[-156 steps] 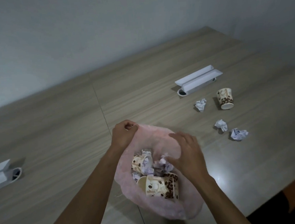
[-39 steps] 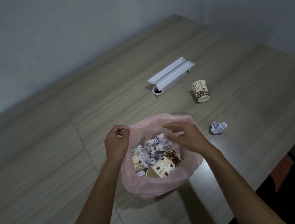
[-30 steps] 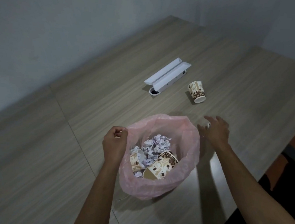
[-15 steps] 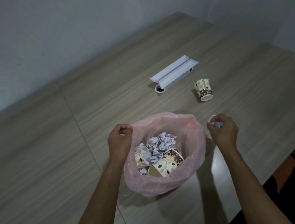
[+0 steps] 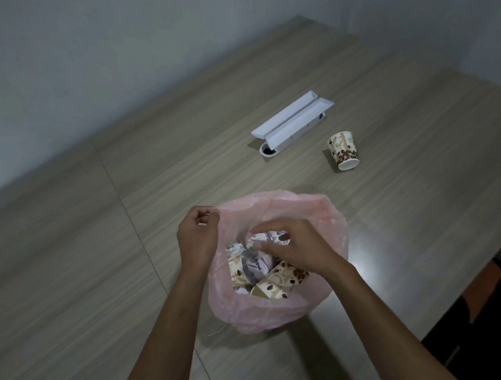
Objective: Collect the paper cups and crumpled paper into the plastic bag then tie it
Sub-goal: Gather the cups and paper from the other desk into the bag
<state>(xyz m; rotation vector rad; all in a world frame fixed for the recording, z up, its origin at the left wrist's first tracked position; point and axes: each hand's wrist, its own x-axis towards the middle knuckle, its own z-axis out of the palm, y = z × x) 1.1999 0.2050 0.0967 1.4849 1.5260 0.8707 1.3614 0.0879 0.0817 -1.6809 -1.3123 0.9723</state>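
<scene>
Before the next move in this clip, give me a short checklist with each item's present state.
1. Plastic bag mouth held open by left hand: ok.
2. Right hand over the bag opening: ok.
3. Right hand has let go of its paper: cannot tell.
4. All paper cups collected: not ok, one paper cup lies on the table.
5. Loose crumpled paper on the table: ok, none visible.
6. Bag ready to tie: not ok.

Landmark: pink plastic bag (image 5: 330, 231), standing open on the wooden table (image 5: 99, 261) near its front edge. Inside it lie patterned paper cups (image 5: 283, 280) and crumpled white paper balls (image 5: 256, 262). Behind and right of the bag lies one patterned paper cup (image 5: 343, 151) on its side; a long white plastic tray (image 5: 293, 123) sits farther behind the bag, left of that cup.
</scene>
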